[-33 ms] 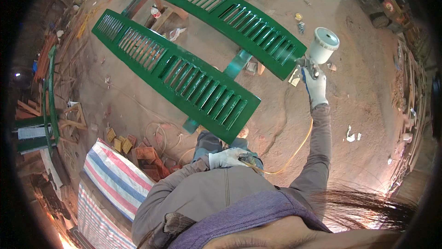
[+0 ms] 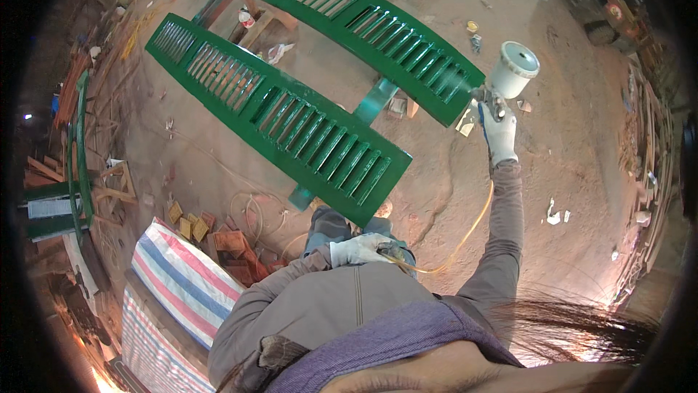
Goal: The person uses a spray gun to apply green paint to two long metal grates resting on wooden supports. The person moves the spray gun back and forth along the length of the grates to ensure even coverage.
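A spray gun (image 2: 496, 99) with a white paint cup (image 2: 515, 71) is gripped in my gloved right hand (image 2: 500, 135), off the near end of the far green louvered panel (image 2: 407, 50). Pale mist drifts from its nozzle over the slats. Close to my waist, my gloved left hand (image 2: 358, 249) closes round a yellow hose (image 2: 465, 242), which runs up along my right forearm. In front of me lies a second green louvered panel (image 2: 291, 135), its surface glossy. Both panels rest on green crossbars (image 2: 376, 98).
Striped woven sheeting (image 2: 190, 277) covers something at the lower left, beside reddish and yellow blocks (image 2: 231, 244). Loose hose (image 2: 254, 211) coils on the dirt floor. A wheeled machine (image 2: 600, 7) stands at the far right. Green frames (image 2: 81, 153) stand at the left.
My right hand and the spray gun have shifted slightly to the right. My left hand and the panels stay in place.
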`<state>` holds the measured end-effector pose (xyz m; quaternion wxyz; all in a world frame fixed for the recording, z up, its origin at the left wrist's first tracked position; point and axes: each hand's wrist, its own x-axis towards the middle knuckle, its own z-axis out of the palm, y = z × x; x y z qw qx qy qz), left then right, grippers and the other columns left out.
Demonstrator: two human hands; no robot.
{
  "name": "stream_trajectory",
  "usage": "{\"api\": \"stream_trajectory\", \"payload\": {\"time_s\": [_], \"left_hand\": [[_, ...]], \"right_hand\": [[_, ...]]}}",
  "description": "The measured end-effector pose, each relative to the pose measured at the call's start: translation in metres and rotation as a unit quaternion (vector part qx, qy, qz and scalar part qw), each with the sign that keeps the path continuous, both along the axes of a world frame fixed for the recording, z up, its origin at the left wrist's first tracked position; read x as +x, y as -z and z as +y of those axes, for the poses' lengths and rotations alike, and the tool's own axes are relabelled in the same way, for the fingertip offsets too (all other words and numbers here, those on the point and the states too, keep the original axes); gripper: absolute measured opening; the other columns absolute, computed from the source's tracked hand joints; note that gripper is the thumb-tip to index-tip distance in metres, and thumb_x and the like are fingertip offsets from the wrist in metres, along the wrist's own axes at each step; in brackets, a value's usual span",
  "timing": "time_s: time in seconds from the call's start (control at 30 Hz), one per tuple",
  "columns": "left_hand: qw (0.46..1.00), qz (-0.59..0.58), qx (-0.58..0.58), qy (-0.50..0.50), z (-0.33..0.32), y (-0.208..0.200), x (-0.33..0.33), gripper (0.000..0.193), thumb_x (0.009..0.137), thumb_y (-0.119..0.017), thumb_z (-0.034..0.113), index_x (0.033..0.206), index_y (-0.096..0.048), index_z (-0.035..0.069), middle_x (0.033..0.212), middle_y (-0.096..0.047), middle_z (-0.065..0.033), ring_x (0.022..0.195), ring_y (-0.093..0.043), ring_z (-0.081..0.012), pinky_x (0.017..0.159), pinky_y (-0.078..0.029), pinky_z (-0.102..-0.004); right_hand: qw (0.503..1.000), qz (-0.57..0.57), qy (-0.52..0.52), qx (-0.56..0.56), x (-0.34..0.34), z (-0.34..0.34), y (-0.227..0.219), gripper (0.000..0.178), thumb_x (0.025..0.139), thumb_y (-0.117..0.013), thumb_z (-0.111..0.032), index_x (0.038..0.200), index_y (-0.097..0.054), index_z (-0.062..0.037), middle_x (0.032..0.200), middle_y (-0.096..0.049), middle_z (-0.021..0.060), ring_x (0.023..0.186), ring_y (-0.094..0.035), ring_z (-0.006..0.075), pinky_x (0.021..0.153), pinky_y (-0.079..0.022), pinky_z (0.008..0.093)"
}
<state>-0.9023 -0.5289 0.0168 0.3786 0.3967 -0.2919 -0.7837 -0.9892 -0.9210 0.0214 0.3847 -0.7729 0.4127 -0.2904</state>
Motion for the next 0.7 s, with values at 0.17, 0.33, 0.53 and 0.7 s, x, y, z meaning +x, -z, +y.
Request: {"api": "stream_trajectory", "payload": {"time_s": [0.17,0.33,0.53,0.7], "left_hand": [[0.990,-0.037,-0.096,-0.093,-0.001,-0.020,0.013,0.034,0.087,-0.072,0.018,0.117,-0.062,0.004,0.103,-0.067,-0.0042,0.095,-0.061,-0.0136,0.084,-0.049,-0.0298],[0.996,-0.081,-0.003,-0.036,-0.003,-0.014,0.016,0.033,0.087,-0.072,0.019,0.115,-0.063,0.003,0.103,-0.067,-0.0060,0.096,-0.061,-0.0152,0.085,-0.049,-0.0306],[0.993,-0.117,-0.032,-0.014,-0.003,-0.002,0.015,0.032,0.089,-0.070,0.023,0.114,-0.064,0.004,0.102,-0.068,-0.0064,0.094,-0.060,-0.0138,0.083,-0.049,-0.0302],[0.991,-0.115,-0.047,-0.059,0.005,0.014,0.018,0.032,0.089,-0.069,0.024,0.112,-0.065,0.003,0.099,-0.068,-0.0068,0.092,-0.060,-0.0135,0.081,-0.048,-0.0301]], "right_hand": [[0.997,-0.051,0.037,-0.045,0.020,-0.010,-0.004,0.040,0.087,-0.065,-0.011,0.125,-0.060,-0.0015,0.107,-0.071,0.0112,0.097,-0.067,0.0174,0.084,-0.050,0.0311],[0.991,-0.105,-0.070,0.042,0.031,0.014,-0.013,0.042,0.088,-0.064,-0.007,0.129,-0.057,0.0004,0.110,-0.070,0.0114,0.100,-0.065,0.0142,0.087,-0.050,0.0298],[1.000,-0.016,0.001,-0.023,0.052,0.014,-0.016,0.040,0.088,-0.064,-0.009,0.127,-0.059,0.0000,0.122,-0.066,0.0142,0.114,-0.062,0.0216,0.096,-0.047,0.0333],[0.997,-0.059,0.026,-0.042,0.054,-0.014,0.016,0.041,0.088,-0.063,-0.010,0.128,-0.059,-0.0045,0.122,-0.066,0.0119,0.115,-0.062,0.0217,0.097,-0.047,0.0334]]}}
